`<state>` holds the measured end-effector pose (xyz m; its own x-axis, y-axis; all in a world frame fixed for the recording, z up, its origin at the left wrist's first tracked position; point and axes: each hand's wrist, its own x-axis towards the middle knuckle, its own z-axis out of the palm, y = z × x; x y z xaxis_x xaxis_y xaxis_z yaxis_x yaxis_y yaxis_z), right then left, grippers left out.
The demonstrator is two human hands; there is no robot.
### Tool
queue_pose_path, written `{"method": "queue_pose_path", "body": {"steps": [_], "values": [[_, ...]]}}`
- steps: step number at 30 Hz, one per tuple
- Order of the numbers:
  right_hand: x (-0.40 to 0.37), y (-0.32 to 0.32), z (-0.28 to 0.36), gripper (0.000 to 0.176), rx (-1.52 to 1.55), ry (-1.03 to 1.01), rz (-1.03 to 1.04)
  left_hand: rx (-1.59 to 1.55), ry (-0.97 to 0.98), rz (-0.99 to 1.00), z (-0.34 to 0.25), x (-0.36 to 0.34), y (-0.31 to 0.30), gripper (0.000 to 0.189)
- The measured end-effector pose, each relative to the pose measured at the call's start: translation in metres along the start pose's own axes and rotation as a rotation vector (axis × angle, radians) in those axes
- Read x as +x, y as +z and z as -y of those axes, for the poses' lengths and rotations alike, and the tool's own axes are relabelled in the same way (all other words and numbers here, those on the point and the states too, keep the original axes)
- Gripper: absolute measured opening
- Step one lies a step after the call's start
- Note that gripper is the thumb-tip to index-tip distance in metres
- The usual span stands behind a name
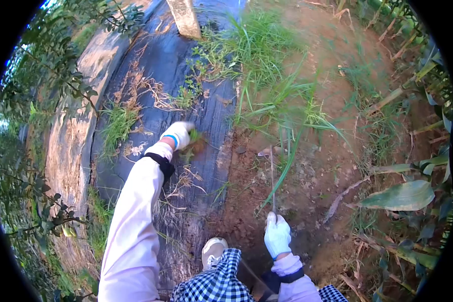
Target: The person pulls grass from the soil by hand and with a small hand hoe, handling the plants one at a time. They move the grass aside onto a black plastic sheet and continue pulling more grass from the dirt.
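My left hand [177, 134], in a white glove with a blue cuff, is stretched out over the black sheeting. Its fingers are curled and slightly blurred, closed on a small tuft of weeds [197, 137], green with a brownish lower part. Lower right, my gloved right hand [278, 235] is closed around a thin-shafted tool [273, 178] that looks like a small hoe. The shaft points away from me over bare soil, and a short crosswise head shows at its far end. Long grass blades [289, 168] hang across the tool.
Black sheeting [156, 65] covers the strip at left, with dry stalks and weeds on it. A concrete post [184, 17] rises at the top. Thick grass [261, 45] grows along the sheeting's edge. Leafy branches [35, 75] line the left, corn plants [400, 195] the right. My shoe [215, 251] is below.
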<state>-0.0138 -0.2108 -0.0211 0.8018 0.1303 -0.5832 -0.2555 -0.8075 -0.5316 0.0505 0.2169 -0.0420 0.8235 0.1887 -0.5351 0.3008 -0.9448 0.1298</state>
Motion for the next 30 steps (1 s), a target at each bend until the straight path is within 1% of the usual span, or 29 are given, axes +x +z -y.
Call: {"method": "queue_pose_path", "body": {"steps": [1,2,3,4,5,6,7,8,10,12,14,15,16,18,19,20,22,23,26,27,28,30], "values": [[0.002,0.003,-0.001,0.049,0.017,-0.002,0.002,-0.495,-0.039,-0.138,0.002,-0.003,-0.005,0.022],[0.002,0.007,-0.003,0.049,0.037,0.002,0.005,-1.184,-0.062,-0.283,-0.011,-0.014,-0.011,0.024],[0.003,0.009,-0.001,0.048,0.054,-0.002,0.007,-1.396,0.058,-0.437,-0.021,-0.022,-0.014,0.02],[0.003,0.01,0.005,0.048,0.018,-0.027,0.007,-0.975,0.053,-0.253,-0.015,-0.008,0.004,0.021],[0.0,0.008,0.012,0.048,-0.023,-0.051,0.008,-0.542,0.115,-0.11,-0.007,0.008,0.023,0.023],[-0.002,0.007,0.017,0.048,-0.067,-0.076,0.008,0.254,0.156,0.223,-0.028,-0.003,0.01,0.026],[0.0,0.006,0.021,0.049,-0.06,-0.088,0.006,0.205,0.218,0.015,-0.022,-0.006,0.029,0.026],[-0.001,0.008,0.023,0.049,-0.049,-0.088,0.003,-0.056,0.242,-0.107,-0.036,-0.013,0.013,0.025],[-0.006,0.01,0.019,0.049,-0.027,-0.059,0.012,-1.276,0.078,-0.274,-0.044,-0.006,0.016,0.025],[-0.005,0.011,0.014,0.05,-0.011,-0.036,0.03,-0.766,0.234,-0.21,-0.057,-0.008,0.013,0.029],[-0.006,0.009,0.011,0.049,-0.031,-0.035,0.012,0.347,0.395,0.288,-0.064,0.003,0.015,0.032],[-0.006,0.008,0.009,0.049,-0.035,-0.03,0.001,0.178,0.333,0.199,-0.079,0.002,0.005,0.038],[-0.008,0.009,0.006,0.048,0.002,0.001,-0.015,-0.048,0.381,0.039,-0.075,0.01,0.014,0.038],[-0.011,0.008,0.006,0.048,0.066,0.051,-0.04,-0.069,0.471,-0.162,-0.088,0.018,0.009,0.035],[-0.012,0.004,0.009,0.047,0.038,0.077,-0.037,-0.077,0.461,-0.28,-0.09,0.033,0.015,0.031],[-0.014,0.0,0.013,0.047,0.0,0.045,-0.066,-0.089,0.288,-0.407,-0.088,0.058,0.03,0.036],[-0.019,-0.005,0.018,0.047,-0.067,-0.002,-0.129,-0.298,-0.165,-0.408,-0.09,0.083,0.02,0.048],[-0.018,-0.003,0.009,0.045,-0.081,0.001,-0.131,-0.303,-0.209,-0.425,-0.099,0.074,0.011,0.06],[-0.023,-0.009,0.012,0.044,0.033,0.054,-0.099,-0.29,-0.199,-0.357,-0.131,0.063,-0.005,0.059],[-0.026,-0.011,0.015,0.043,-0.002,0.067,-0.104,-0.274,-0.13,-0.296,-0.132,0.071,0.001,0.048],[-0.027,-0.012,0.017,0.043,-0.017,0.048,-0.117,-0.317,-0.111,-0.346,-0.125,0.097,0.024,0.036],[-0.033,-0.014,0.018,0.043,-0.038,0.021,-0.144,-0.334,-0.087,-0.39,-0.126,0.108,0.03,0.032]]}}
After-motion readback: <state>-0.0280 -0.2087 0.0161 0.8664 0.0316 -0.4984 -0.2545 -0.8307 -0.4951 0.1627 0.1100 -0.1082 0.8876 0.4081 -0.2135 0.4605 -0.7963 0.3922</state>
